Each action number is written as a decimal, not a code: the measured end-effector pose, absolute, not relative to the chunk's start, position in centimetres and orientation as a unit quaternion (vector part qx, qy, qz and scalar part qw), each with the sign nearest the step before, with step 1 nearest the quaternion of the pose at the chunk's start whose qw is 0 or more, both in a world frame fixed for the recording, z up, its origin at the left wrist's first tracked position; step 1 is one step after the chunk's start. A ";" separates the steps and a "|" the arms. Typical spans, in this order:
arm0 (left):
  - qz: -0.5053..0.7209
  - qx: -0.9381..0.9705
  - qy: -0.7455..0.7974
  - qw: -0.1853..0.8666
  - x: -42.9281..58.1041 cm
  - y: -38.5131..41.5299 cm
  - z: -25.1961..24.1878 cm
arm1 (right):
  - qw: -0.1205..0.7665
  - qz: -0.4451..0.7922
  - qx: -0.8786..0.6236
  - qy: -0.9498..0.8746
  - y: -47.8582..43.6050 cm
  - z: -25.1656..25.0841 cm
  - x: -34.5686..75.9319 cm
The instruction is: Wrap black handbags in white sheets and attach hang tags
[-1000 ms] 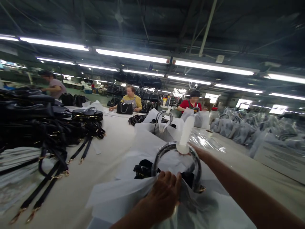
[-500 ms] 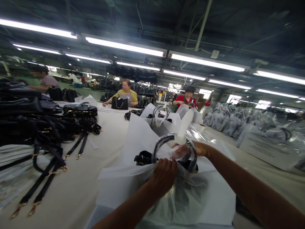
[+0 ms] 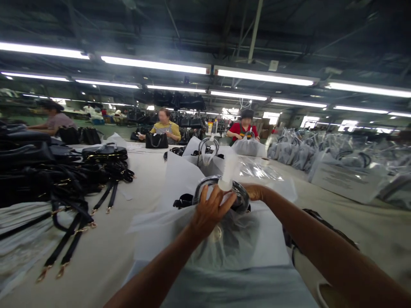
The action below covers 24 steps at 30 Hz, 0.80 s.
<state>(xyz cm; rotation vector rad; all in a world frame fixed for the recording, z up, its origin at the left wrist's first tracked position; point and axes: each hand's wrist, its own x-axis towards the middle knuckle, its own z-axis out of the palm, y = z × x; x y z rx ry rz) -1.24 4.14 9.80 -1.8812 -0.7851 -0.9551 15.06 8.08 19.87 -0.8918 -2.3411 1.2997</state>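
A handbag in translucent white wrapping [image 3: 221, 244] stands in front of me. Its looped handles [image 3: 241, 197] are sheathed in clear plastic, and a white wrapped tag-like strip [image 3: 228, 173] rises between them. My left hand [image 3: 210, 210] lies on the near side of the handles, its fingers spread and apart. Behind the handles, on the right, is my right hand [image 3: 253, 191]; its fingers are hidden there. A black strap [image 3: 183, 201] pokes out of the wrapping on the left. Beyond stands a second handbag [image 3: 208, 156], partly wrapped in white paper.
Black bags [image 3: 28, 171] and straps with gold clasps [image 3: 69, 239] are heaped on the left of the table [image 3: 141, 179]. Wrapped bags [image 3: 349, 171] line the right. Clear plastic sheets [image 3: 260, 169] lie beyond my hands. Several co-workers sit farther back, one in yellow [image 3: 173, 130].
My left hand has gone from a closed grasp at the wrapping to spread fingers over the handles. My right hand has drawn back behind the handles. The whole view has shifted slightly.
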 end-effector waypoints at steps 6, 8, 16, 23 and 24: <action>-0.253 -0.804 -0.365 0.395 -1.8 4.2 10.2 | 0.364 0.302 -0.437 -0.765 4.3 18.5 17.2; -0.247 -0.806 -0.369 0.391 -1.9 3.9 10.1 | 0.468 0.196 -0.461 -0.728 1.2 16.7 17.7; -0.174 -0.858 -0.271 0.399 -2.4 2.9 10.4 | 0.430 -0.071 -0.348 -0.830 -2.8 4.7 13.8; -0.136 -0.872 -0.261 0.391 -3.7 0.9 8.3 | 0.446 -0.039 -0.410 -0.795 1.3 2.8 11.8; -0.135 -0.869 -0.270 0.392 -3.7 0.8 7.5 | 0.459 -0.020 -0.397 -0.794 1.3 2.8 11.9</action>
